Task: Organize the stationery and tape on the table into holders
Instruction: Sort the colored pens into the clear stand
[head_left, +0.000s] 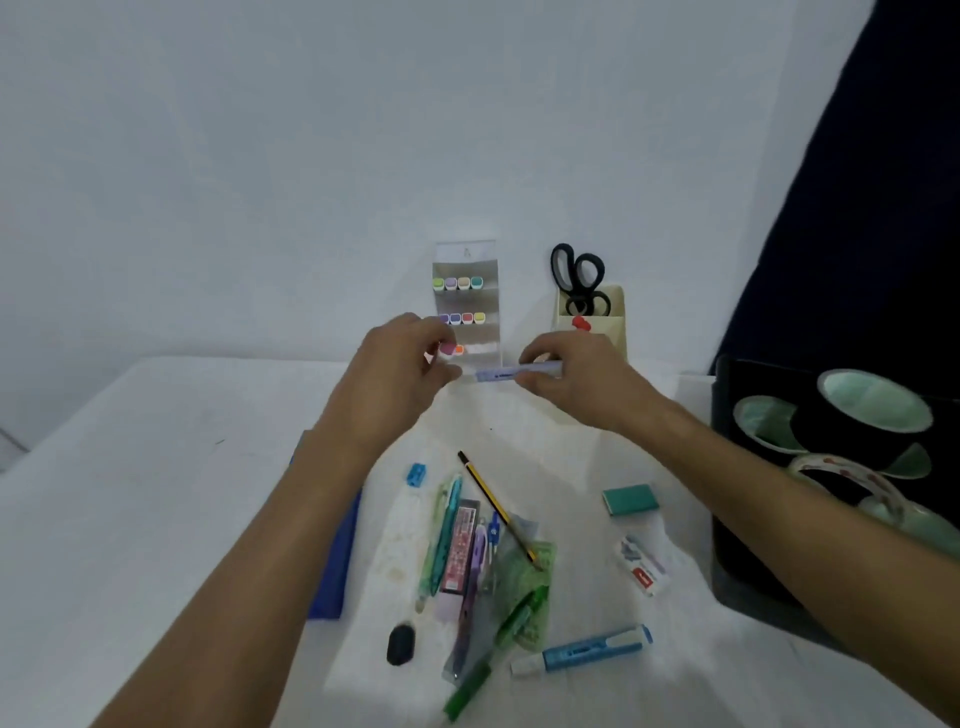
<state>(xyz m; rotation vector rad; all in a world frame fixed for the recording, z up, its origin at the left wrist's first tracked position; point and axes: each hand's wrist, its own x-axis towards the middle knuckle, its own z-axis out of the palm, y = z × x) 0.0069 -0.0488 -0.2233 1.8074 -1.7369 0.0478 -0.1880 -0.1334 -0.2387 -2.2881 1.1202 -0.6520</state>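
Note:
A lilac highlighter (511, 372) lies level in the air in front of the clear marker rack (466, 301). My right hand (571, 382) grips its right end, and my left hand (402, 364) pinches its left end or cap. The rack stands against the wall with several pastel markers in its rows. A cream holder (613, 322) to its right holds black scissors (579, 280). Loose pens, a yellow-black pencil (496, 506) and a blue highlighter (587, 649) lie on the white table (156, 467).
A black box (737, 519) at the right holds dark tape rolls (878, 410) and a patterned one. A teal eraser (631, 499), white eraser (644, 566), blue sharpener (415, 474), black eraser (401, 644) and a blue flat item (332, 571) lie around the pen pile.

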